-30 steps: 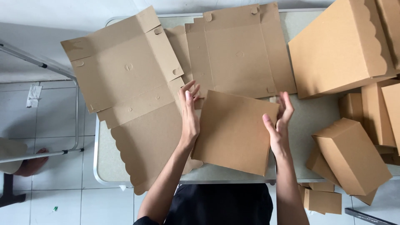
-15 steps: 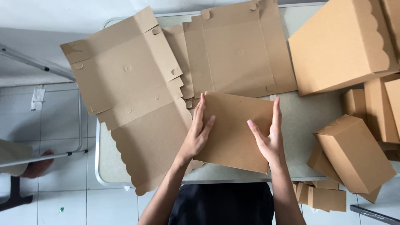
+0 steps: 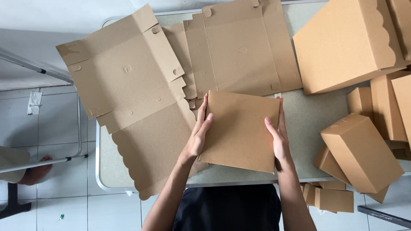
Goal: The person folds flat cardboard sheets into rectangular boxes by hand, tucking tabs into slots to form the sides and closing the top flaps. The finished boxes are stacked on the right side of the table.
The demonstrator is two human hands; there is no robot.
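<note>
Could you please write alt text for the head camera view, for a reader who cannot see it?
A person's left hand and right hand press the two sides of a folded brown cardboard box on a grey table. Flat unfolded box blanks lie to the left and behind; finished boxes are stacked at right.

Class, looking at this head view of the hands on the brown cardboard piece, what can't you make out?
- Head view: underside of the cardboard piece, hidden by its top face.
- Left hand and right hand: palms pressed to its sides, grip unclear.
- Large box: cut off by the top edge.
</note>
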